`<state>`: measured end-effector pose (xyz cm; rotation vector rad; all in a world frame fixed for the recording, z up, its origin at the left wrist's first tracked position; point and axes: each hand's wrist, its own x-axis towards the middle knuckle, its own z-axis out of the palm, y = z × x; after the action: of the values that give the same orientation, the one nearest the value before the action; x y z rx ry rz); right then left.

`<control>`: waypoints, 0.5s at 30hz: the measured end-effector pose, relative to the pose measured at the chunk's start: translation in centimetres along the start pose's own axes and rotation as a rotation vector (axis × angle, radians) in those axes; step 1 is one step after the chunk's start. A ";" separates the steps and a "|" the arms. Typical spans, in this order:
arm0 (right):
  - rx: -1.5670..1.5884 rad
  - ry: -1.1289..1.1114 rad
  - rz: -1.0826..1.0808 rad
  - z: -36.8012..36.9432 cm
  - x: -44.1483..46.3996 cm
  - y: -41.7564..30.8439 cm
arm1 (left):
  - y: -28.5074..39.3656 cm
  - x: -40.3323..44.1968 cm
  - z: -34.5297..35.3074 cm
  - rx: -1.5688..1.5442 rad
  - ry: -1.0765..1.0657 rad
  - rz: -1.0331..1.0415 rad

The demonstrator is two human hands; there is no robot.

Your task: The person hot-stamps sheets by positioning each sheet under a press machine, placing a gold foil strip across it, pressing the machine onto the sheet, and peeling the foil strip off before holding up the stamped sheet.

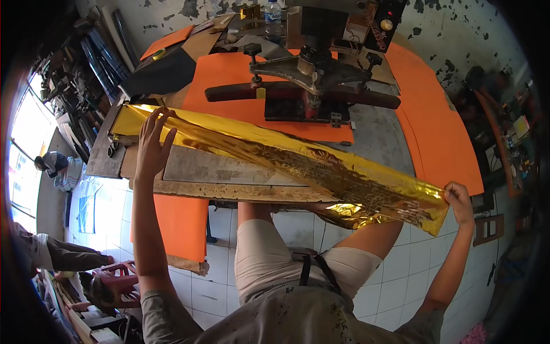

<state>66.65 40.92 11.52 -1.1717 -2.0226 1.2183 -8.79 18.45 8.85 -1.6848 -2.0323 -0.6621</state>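
A long strip of shiny gold foil (275, 140) stretches slantwise across the table and out past its front edge on the right. Dark marks and worn patches show along its lower half. My right hand (460, 200) grips the foil's right end, its fingers closed at the corner. Near the other end, my left hand (153, 143) lies against the foil with fingers stretched and the thumb apart. Part of the foil hangs crumpled over my lap. Behind the strip stands a dark metal press (312, 74) with a wide crossbar and knobs.
Orange sheets (435, 126) lie on the table's right side and under the press. A black sheet (163, 74) and a tape roll (158, 54) are at the back left. A water bottle (272, 17) stands behind. Another person (54, 163) sits far left; a red stool (117, 281) is nearer.
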 end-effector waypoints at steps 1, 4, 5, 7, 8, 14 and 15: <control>-0.031 0.036 -0.036 0.1 0.5 -0.1 | -0.2 0.3 0.3 0.018 -0.018 0.040; -0.060 0.054 0.027 -0.1 2.8 0.4 | -0.9 0.5 1.6 0.030 -0.169 0.014; -0.063 0.036 0.055 -0.2 3.8 0.6 | -1.0 0.6 2.1 0.043 -0.221 0.010; -0.152 0.020 0.153 -0.2 5.9 0.6 | -0.6 0.7 2.7 0.025 -0.289 -0.023; -0.195 0.012 0.202 -0.2 7.1 0.6 | -0.3 0.6 2.9 0.013 -0.309 -0.024; -0.595 0.104 0.104 -3.5 15.8 4.2 | 1.7 2.1 3.7 0.039 -0.505 -0.083; -0.627 0.097 0.107 -4.3 17.1 4.8 | 2.0 2.5 3.8 0.019 -0.519 -0.089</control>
<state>63.26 58.73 9.10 -1.5981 -2.3658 0.5509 -7.37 23.01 7.52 -1.9099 -2.4598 -0.2403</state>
